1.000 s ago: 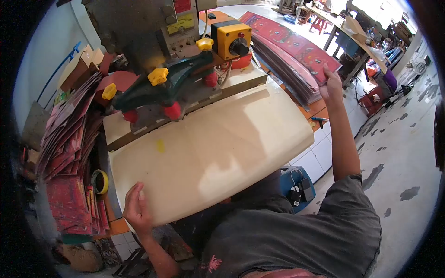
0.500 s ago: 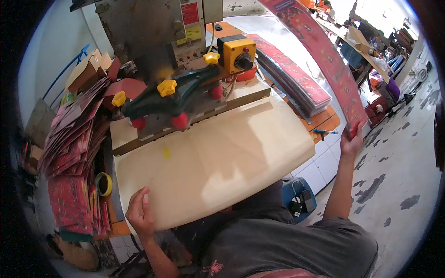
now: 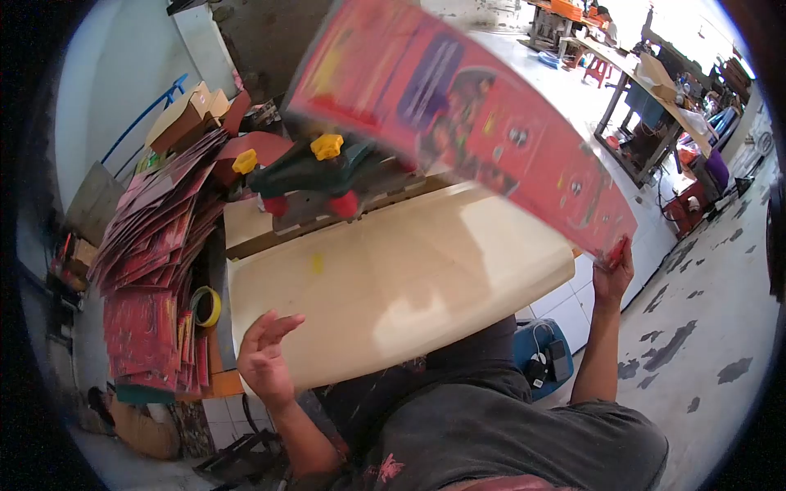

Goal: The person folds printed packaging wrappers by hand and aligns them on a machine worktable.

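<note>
My right hand (image 3: 612, 274) pinches one end of a long red printed sheet (image 3: 524, 139), which slants up to the left across the view. The sheet hides much of the machine behind it. My left hand (image 3: 268, 352) holds nothing, its fingers apart and partly curled, over the near left corner of a cream-coloured padded board (image 3: 393, 286). Beyond the board stands the machine's dark green bracket (image 3: 315, 172) with yellow star knobs (image 3: 327, 146) and red feet (image 3: 344, 204).
A leaning pile of red printed pieces (image 3: 155, 221) stands at the left, with a yellow tape roll (image 3: 206, 307) beside it. A blue bin (image 3: 542, 360) holding a charger is below on the right. Farther back are a workbench (image 3: 630, 69) and a person (image 3: 602, 16).
The red sheet has swung left from the right side, and its printed face now covers the yellow control box and the sheet stack. My left hand has lifted slightly, its fingers more spread.
</note>
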Demonstrator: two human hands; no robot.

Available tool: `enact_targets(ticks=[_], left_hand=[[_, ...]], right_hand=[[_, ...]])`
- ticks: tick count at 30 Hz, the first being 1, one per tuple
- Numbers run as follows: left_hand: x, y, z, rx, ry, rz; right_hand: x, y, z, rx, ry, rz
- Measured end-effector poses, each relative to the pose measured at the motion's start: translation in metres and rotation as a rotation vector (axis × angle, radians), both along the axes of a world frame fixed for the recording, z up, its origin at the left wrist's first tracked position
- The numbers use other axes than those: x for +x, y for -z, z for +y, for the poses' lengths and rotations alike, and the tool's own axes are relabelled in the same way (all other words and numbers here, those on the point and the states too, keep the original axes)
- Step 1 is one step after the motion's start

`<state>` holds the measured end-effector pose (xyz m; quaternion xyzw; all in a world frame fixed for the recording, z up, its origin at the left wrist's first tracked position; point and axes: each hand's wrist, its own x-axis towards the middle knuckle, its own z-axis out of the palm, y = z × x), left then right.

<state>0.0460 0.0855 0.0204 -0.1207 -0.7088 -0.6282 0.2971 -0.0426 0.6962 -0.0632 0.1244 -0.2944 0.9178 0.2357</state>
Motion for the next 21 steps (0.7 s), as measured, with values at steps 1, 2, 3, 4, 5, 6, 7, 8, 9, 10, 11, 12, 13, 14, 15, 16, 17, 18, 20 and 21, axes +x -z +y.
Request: enact_targets(ticks=[1, 2, 3, 4, 5, 6, 7, 8, 9, 10, 11, 12, 13, 14, 15, 16, 17, 18, 20, 21], left_hand=[[0.001, -0.001, -0.001, 0.178, 0.115, -0.024], [0.002, -0.002, -0.004, 0.358, 0.228, -0.05], [0.004, -0.004, -0.01, 0.381, 0.291, -0.081], [0.005, -0.007, -0.014, 0.382, 0.283, -0.1], [0.006, -0.011, -0.017, 0.456, 0.365, -0.098], [0.009, -0.012, -0.023, 0.533, 0.445, -0.095], [0.014, 0.0, -0.039, 0.651, 0.487, -0.069], [0.019, 0.0, -0.041, 0.658, 0.475, -0.089], [0.023, -0.003, -0.041, 0.803, 0.259, -0.061], [0.027, -0.003, -0.043, 0.937, 0.034, -0.031], [0.03, -0.002, -0.05, 0.668, 0.023, -0.023], [0.034, -0.002, -0.06, 0.67, 0.008, -0.038], [0.037, -0.002, -0.071, 0.53, -0.074, -0.15], [0.039, -0.002, -0.076, 0.389, -0.153, -0.258], [0.037, -0.002, -0.075, 0.405, -0.191, -0.255], [0.038, 0.003, -0.078, 0.412, -0.203, -0.265], [0.04, 0.01, -0.083, 0.393, -0.272, -0.27], [0.04, 0.014, -0.086, 0.375, -0.339, -0.276], [0.038, 0.019, -0.086, 0.331, -0.366, -0.282], [0.037, 0.022, -0.087, 0.243, -0.463, -0.303]], right_hand=[[0.0, -0.002, 0.003, 0.069, -0.143, 0.064], [-0.001, -0.011, 0.0, 0.149, -0.281, 0.122], [0.001, -0.008, 0.002, 0.065, -0.189, 0.011], [0.005, -0.004, 0.003, -0.018, -0.093, -0.107], [0.007, -0.009, -0.006, -0.021, -0.094, -0.13], [0.006, -0.023, -0.023, 0.073, -0.085, -0.146], [0.004, -0.036, -0.039, 0.168, -0.079, -0.161], [0.002, -0.044, -0.051, 0.168, -0.086, -0.183], [-0.001, -0.051, -0.062, 0.254, -0.111, -0.183], [-0.004, -0.057, -0.073, 0.34, -0.14, -0.183], [-0.008, -0.064, -0.085, 0.34, -0.15, -0.203], [-0.012, -0.07, -0.097, 0.443, -0.141, -0.237], [-0.017, -0.075, -0.109, 0.548, -0.133, -0.268], [-0.022, -0.077, -0.119, 0.553, -0.146, -0.278], [-0.026, -0.08, -0.128, 0.562, -0.165, -0.281], [-0.03, -0.082, -0.139, 0.571, -0.183, -0.283], [-0.034, -0.087, -0.152, 0.594, -0.159, -0.277], [-0.038, -0.089, -0.162, 0.602, -0.168, -0.287], [-0.044, -0.09, -0.172, 0.999, 0.015, -0.369], [-0.048, -0.088, -0.17, 1.136, 0.019, -0.396]])
